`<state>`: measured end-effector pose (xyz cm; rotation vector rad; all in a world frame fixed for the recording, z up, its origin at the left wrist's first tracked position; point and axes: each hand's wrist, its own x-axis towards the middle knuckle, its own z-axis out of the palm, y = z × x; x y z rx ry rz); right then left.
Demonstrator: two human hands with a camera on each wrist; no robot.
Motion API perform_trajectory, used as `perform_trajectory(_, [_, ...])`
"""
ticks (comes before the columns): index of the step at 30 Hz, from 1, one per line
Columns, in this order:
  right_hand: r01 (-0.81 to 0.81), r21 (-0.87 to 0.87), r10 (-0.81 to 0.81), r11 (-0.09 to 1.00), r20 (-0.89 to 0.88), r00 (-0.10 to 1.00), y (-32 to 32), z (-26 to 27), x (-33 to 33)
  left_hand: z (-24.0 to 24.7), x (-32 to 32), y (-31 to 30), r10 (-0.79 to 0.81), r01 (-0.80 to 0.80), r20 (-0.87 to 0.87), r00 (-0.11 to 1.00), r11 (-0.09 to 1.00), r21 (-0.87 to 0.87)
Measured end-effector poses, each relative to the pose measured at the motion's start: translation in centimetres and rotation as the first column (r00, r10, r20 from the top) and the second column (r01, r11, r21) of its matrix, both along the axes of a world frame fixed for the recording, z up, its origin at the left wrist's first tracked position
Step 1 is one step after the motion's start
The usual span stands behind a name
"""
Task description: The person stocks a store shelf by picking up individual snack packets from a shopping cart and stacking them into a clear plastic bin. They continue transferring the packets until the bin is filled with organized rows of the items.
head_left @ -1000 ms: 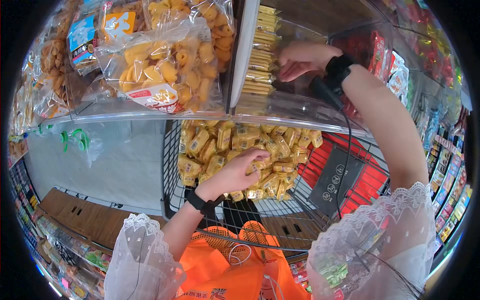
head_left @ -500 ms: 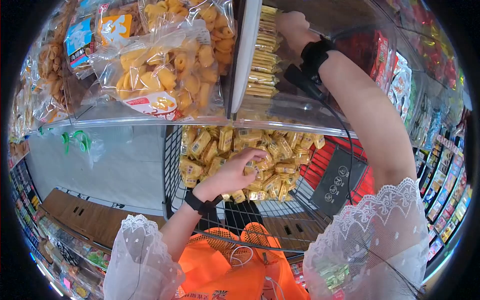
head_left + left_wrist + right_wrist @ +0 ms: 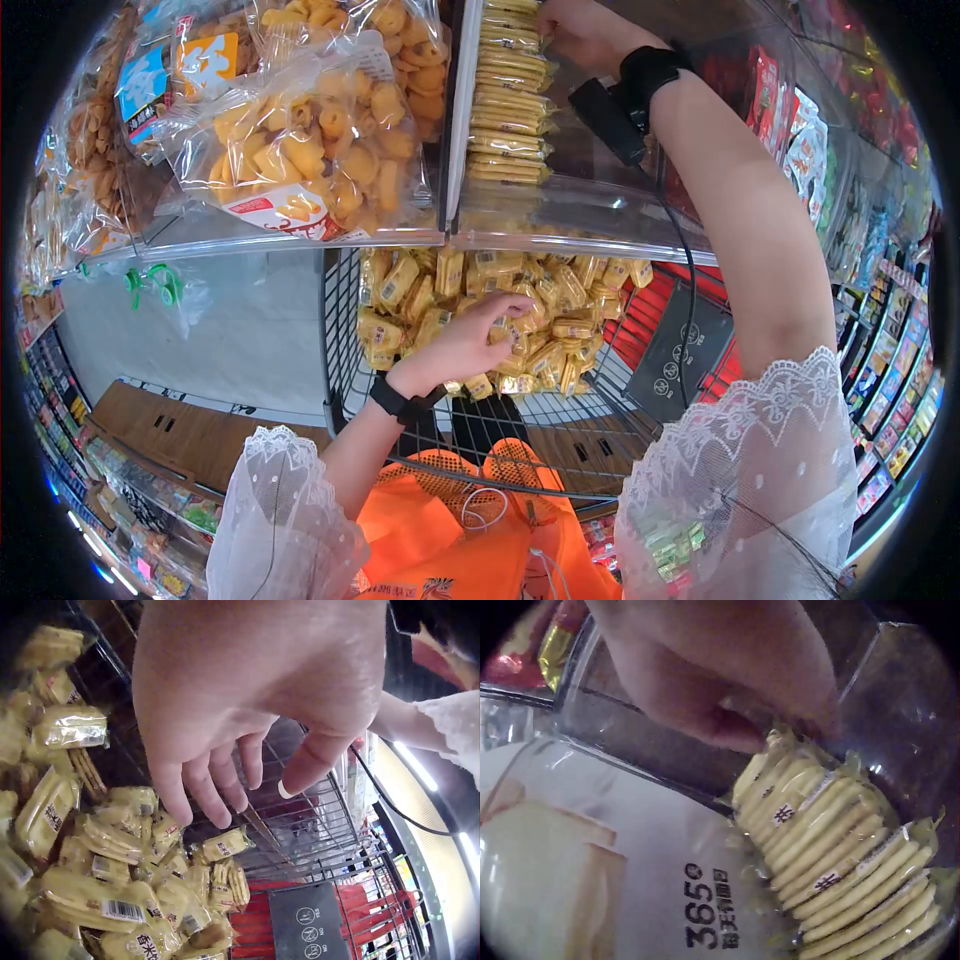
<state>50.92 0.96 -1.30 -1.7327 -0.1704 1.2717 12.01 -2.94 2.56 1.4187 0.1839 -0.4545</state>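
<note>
Right hand (image 3: 580,32) risen, atop cracker stack (image 3: 510,100)

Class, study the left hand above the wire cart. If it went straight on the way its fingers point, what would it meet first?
The left hand would meet the heap of yellow packets in the cart; depth is unclear, but its fingertips look nearly on them.

head camera is looking down over cart (image 3: 340,330) and bin (image 3: 580,215); wrist cameras are each filming one's packets (image 3: 90,907) from close.
</note>
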Motion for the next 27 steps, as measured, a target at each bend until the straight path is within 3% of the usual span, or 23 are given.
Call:
perform_trajectory(1, [-0.025,0.072,0.029,0.997,-0.061,0.998,-0.1,-0.2,0.4,0.0,0.1,0.1,-0.001,0.001,-0.005,1.000,1.000,0.004])
perform_trajectory(2, [-0.374,-0.187,0.408,0.909,0.201,0.891,-0.8,0.0,1.0,-0.1,0.0,0.2,0.005,-0.005,-0.015,1.000,1.000,0.012])
perform_trajectory(3, [-0.563,-0.499,0.744,0.659,0.324,0.584,-0.9,6.1,-1.9,-0.3,-0.1,0.2,0.009,-0.009,-0.025,1.000,1.000,0.021])
perform_trajectory(4, [-0.541,-0.778,0.948,0.318,0.273,0.165,-1.0,9.6,-3.6,-0.4,-0.2,0.3,0.012,-0.011,-0.036,0.999,1.000,0.028])
perform_trajectory(5, [-0.594,-0.673,0.856,0.442,0.116,0.504,-1.2,8.9,-3.4,-0.3,-0.2,0.5,0.009,-0.008,-0.051,0.999,0.999,0.032])
perform_trajectory(6, [-0.581,-0.573,0.654,0.578,-0.100,0.750,-1.7,7.5,-3.1,-0.1,-0.2,0.7,0.007,-0.005,-0.068,0.998,0.999,0.036])
perform_trajectory(8, [-0.651,-0.309,0.613,0.693,-0.224,0.758,-3.2,4.6,-3.5,0.0,-0.3,0.8,0.005,0.000,-0.088,0.996,0.999,0.049])
perform_trajectory(9, [-0.784,-0.136,0.786,0.605,-0.054,0.616,-4.0,3.8,-4.4,0.1,-0.2,0.8,0.002,0.004,-0.091,0.996,0.998,0.059])
perform_trajectory(10, [-0.854,-0.045,0.854,0.519,0.075,0.515,-4.5,3.4,-4.3,0.1,-0.1,0.7,-0.002,0.008,-0.092,0.996,0.998,0.068])
perform_trajectory(12, [-0.917,0.057,0.872,0.394,0.291,0.393,-5.3,4.2,-4.6,0.5,0.4,0.6,-0.007,0.013,-0.079,0.997,0.997,0.082])
perform_trajectory(14, [-0.824,0.193,0.829,0.533,0.075,0.554,-5.9,3.5,-4.6,0.7,0.4,0.3,-0.013,0.019,-0.074,0.997,0.996,0.085])
perform_trajectory(15, [-0.675,0.238,0.716,0.698,-0.225,0.661,-6.8,1.4,-3.7,0.6,0.5,0.2,-0.015,0.021,-0.070,0.997,0.997,0.080])
perform_trajectory(17, [-0.477,0.240,0.528,0.846,-0.502,0.684,-7.3,0.3,-3.6,0.4,0.5,0.1,-0.007,0.012,-0.068,0.998,0.998,0.067])
perform_trajectory(18, [-0.451,0.265,0.522,0.852,-0.495,0.694,-7.6,0.6,-4.2,0.2,0.4,0.0,0.001,0.003,-0.070,0.998,0.998,0.056])
perform_trajectory(20, [-0.470,0.297,0.555,0.831,-0.416,0.720,-7.4,1.1,-5.0,-0.4,0.1,-0.2,0.023,-0.021,-0.063,0.998,0.999,0.036])
perform_trajectory(23, [-0.619,0.247,0.660,0.745,-0.148,0.736,-7.4,1.9,-5.5,-0.7,-0.3,-0.3,0.036,-0.033,-0.070,0.997,0.998,0.054])
perform_trajectory(25, [-0.700,0.083,0.697,0.709,0.074,0.714,-7.8,4.6,-5.0,-0.3,0.2,0.1,0.014,0.000,-0.104,0.995,0.991,0.133])
perform_trajectory(27, [-0.670,-0.159,0.687,0.725,0.233,0.689,-7.9,7.5,-5.6,-2.2,0.1,-0.2,0.022,0.037,-0.145,0.989,0.919,0.392])
